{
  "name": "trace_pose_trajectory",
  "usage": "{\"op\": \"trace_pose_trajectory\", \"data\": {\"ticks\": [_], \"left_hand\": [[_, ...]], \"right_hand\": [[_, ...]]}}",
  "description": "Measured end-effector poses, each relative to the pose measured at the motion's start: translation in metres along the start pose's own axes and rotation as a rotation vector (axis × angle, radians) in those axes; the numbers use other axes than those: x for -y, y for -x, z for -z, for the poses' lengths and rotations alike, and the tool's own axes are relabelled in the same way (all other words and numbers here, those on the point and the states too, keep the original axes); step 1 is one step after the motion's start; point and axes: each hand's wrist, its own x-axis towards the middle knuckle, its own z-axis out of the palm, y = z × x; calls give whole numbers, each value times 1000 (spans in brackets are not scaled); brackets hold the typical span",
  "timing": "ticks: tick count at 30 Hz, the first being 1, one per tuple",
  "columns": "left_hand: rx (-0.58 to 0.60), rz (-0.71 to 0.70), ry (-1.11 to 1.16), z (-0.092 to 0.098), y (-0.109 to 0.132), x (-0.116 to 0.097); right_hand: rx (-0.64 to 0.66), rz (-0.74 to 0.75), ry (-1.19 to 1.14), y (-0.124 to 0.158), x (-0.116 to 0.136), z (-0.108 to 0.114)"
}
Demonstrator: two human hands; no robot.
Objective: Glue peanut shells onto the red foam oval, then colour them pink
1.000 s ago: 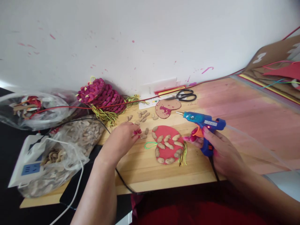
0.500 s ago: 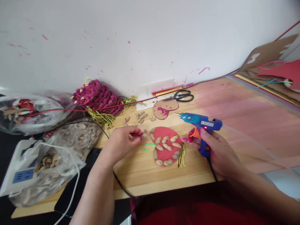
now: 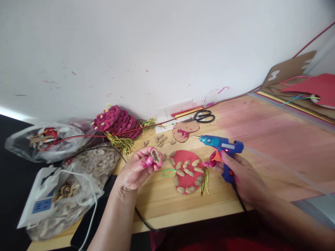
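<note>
Pinched in the fingers of my left hand is a peanut shell half, its hollow inside turned up. My right hand grips a blue glue gun by the handle, with a finger by the orange trigger and the nozzle pointing left; a small red light glows on it. Between my hands lies a red heart-shaped piece with several peanut shells on it, a green loop at its left and a yellow-and-dark tassel at its right. Loose peanut shells lie behind it.
Black-handled scissors and a brown heart-shaped cutout lie toward the wall. A magenta shell-covered ornament rests at the back left. Plastic bags of shells and a white power strip occupy the left. A cable crosses the table.
My left hand has picked up a peanut shell from beside the red heart and turned palm up with it. The glue gun stays in my right hand. The view has shifted slightly.
</note>
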Motion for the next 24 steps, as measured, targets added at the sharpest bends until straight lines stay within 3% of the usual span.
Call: {"op": "trace_pose_trajectory", "data": {"ticks": [6,12,14,17,21,24], "left_hand": [[-118,-67,-301,-5,-6,-11],[-152,-114,-1098,-26,-32,-21],[-165,-140,-1229,-31,-40,-18],[-143,-106,-1044,-29,-48,-9],[-120,33,-432,-17,-53,2],[-104,122,-140,-11,-54,4]], "right_hand": [[25,29,-4,-2,-4,3],[36,19,-8,0,-2,0],[42,19,-11,1,-3,0],[51,31,10,1,-4,2],[135,60,125,1,3,3],[211,124,238,2,14,-5]]}}
